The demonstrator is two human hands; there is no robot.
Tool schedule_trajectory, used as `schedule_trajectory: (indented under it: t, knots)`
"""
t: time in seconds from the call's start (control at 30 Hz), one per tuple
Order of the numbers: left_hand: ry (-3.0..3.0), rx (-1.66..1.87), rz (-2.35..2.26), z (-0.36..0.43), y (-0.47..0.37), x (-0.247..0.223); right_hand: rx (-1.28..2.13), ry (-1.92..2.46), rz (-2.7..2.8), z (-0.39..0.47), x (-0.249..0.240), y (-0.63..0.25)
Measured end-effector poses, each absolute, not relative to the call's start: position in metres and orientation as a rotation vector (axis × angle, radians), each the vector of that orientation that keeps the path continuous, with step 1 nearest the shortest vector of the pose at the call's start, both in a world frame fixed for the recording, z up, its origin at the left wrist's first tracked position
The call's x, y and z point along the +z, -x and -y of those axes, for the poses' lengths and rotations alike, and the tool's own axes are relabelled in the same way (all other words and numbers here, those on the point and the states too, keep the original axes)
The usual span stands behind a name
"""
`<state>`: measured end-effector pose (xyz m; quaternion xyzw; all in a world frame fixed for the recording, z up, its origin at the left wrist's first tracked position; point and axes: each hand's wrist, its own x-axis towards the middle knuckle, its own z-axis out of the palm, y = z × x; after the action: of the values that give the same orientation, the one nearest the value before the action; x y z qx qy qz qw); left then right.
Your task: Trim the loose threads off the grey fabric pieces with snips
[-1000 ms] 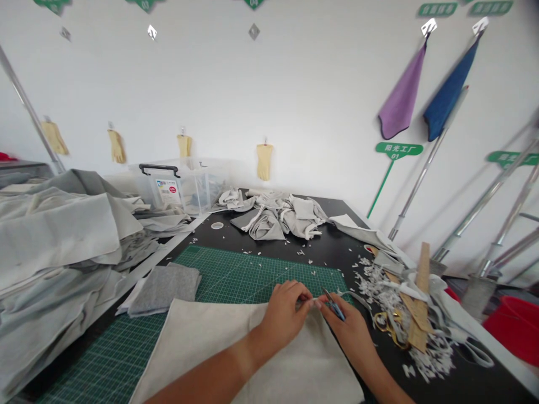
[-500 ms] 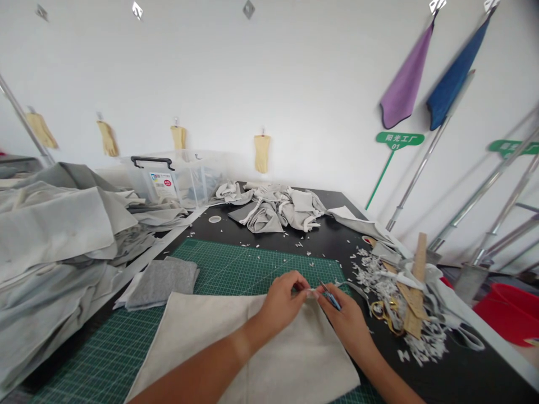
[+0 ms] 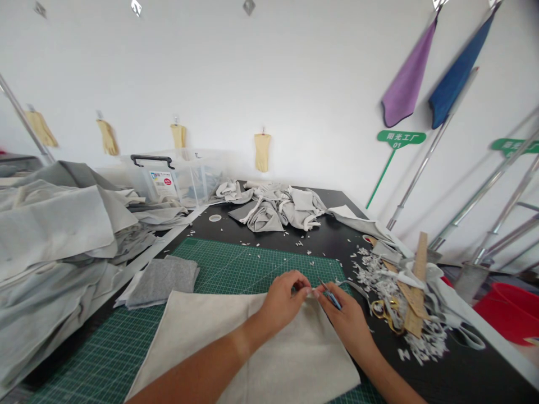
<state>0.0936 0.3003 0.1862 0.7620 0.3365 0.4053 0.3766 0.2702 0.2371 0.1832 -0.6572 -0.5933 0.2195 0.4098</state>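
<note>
A flat beige cloth piece lies on the green cutting mat. My left hand pinches the cloth's far right corner between thumb and fingers. Touching it from the right, my right hand grips small blue-handled snips whose tips point at that pinched corner. Both forearms reach in from the bottom edge.
A folded grey cloth lies left on the mat. Big heaps of grey fabric fill the left. A clear bin and crumpled pieces sit at the back. White trimmings, yellow scissors and a wooden ruler lie to the right.
The view tilted down a little since a second ago. Both hands stay at the cloth's corner with hardly any movement.
</note>
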Motion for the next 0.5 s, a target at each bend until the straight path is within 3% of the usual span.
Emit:
schedule_trajectory:
  t: [0.5]
  knots:
    - [-2.013,0.954,-0.915,-0.3019,-0.0951,0.1826,0.531,1.667,1.471,-0.2341,0.1841,-0.2699]
